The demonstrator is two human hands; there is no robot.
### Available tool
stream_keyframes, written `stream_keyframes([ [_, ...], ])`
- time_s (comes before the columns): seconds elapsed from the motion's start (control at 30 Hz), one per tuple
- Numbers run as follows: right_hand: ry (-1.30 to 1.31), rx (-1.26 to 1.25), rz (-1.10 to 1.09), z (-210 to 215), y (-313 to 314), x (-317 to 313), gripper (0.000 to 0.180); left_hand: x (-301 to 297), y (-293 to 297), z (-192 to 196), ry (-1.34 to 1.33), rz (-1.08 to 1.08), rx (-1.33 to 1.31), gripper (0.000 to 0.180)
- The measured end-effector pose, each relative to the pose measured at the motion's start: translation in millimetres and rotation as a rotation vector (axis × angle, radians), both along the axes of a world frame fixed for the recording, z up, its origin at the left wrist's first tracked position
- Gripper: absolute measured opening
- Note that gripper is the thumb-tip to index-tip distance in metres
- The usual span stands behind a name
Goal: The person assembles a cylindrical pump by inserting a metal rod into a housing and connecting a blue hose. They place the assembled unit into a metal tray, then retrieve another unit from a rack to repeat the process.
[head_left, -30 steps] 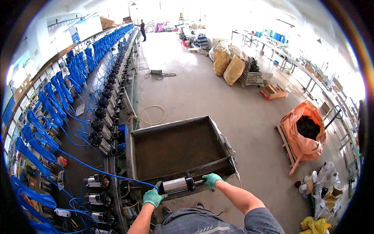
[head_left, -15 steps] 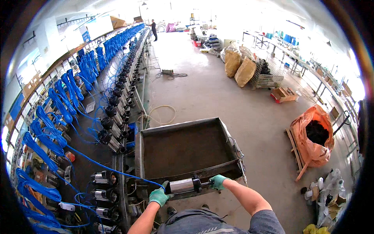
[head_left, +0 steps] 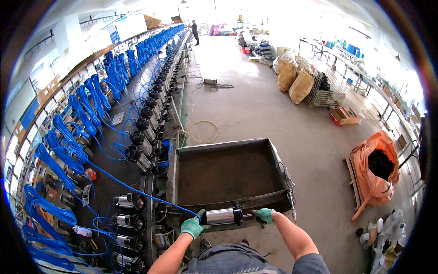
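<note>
A shiny steel cylindrical pump (head_left: 221, 216) with black ends lies level in front of me, at the near edge of a metal tank (head_left: 228, 201). My left hand (head_left: 193, 227), in a green glove, is closed round its left end, where a blue cable (head_left: 141, 188) runs off to the left. A thin rod (head_left: 248, 217) sticks out of the pump's black right end. At that rod's outer end is my right hand (head_left: 264, 215), also gloved in green, with its fingers curled down over a small dark part. What exactly it grips is hidden.
Several similar pumps (head_left: 129, 220) lie on the bench to my left, below coiled blue cables (head_left: 64, 153). A long row of upright pumps (head_left: 145, 144) runs away from me. An orange sack (head_left: 365, 182) stands on a pallet at right. Far off stands a person (head_left: 195, 33).
My view has turned a little, so the surroundings sit further right. The pump stays at the tank's near edge between my hands. My right hand's fingers now point further downward.
</note>
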State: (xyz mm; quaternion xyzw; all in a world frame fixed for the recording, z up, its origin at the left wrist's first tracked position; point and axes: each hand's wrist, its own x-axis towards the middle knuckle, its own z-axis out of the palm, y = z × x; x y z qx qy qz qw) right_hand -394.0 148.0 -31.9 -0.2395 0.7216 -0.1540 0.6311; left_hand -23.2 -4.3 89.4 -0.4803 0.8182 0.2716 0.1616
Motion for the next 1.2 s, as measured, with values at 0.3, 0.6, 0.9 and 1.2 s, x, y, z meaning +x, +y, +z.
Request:
stream_keyframes([
  [0.3, -0.628, -0.373, -0.339, 22, 26, 14, 0.023, 4, 1, -7, 0.016, 0.004, -0.023, 0.094],
  [0.6, -0.38, -0.32, -0.011, 52, 5, 2, 0.063, 1, 1, 2, 0.025, 0.023, -0.004, 0.094],
  [0.9, 0.134, -0.255, 0.268, 51, -6, 23, 0.034, -1, 0, -7, 0.016, 0.048, -0.018, 0.097],
  [1.2, -0.304, -0.387, -0.395, 34, -1, 33, 0.031, 0, 0, -17, 0.002, 0.051, -0.052, 0.099],
])
